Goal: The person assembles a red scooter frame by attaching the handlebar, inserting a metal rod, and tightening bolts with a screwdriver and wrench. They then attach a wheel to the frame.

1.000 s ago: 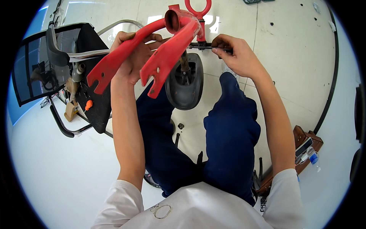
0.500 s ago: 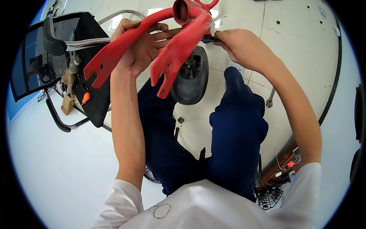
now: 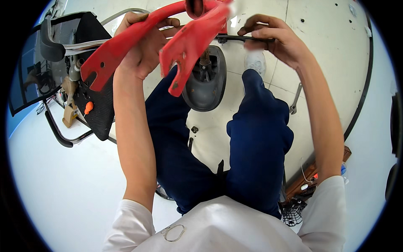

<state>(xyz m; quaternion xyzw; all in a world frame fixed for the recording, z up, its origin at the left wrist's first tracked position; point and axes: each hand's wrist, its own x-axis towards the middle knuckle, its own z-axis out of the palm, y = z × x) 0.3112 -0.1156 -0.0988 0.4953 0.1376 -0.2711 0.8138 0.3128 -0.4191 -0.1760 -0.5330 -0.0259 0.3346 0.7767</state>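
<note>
A red bicycle frame (image 3: pixel 191 54) with two slotted, flat fork-like ends fills the upper middle, its scuffed tube end cut off by the top edge. My left hand (image 3: pixel 140 52) is around its left arm, thumb on the outer side and fingers partly hidden behind the metal. Below the frame hangs a black saddle (image 3: pixel 203 90) on a post. At the right, my right hand (image 3: pixel 279 40) has its fingers on a thin black rod (image 3: pixel 235 38) that runs left to a dark clamp-like part beside the frame; the rod's exact kind is unclear.
An adjustable wrench (image 3: pixel 296 99) lies on the tiled floor to the right. On the left, a chair (image 3: pixel 98 84) holds an orange object (image 3: pixel 88 108), a small cardboard box (image 3: pixel 70 115) and a grey bottle-like item. My legs (image 3: pixel 260 126) are spread beneath the work.
My right hand has turned, its fingers lifting and spreading along the black rod, so more of the rod shows. The frame and my left hand sit slightly higher and further left.
</note>
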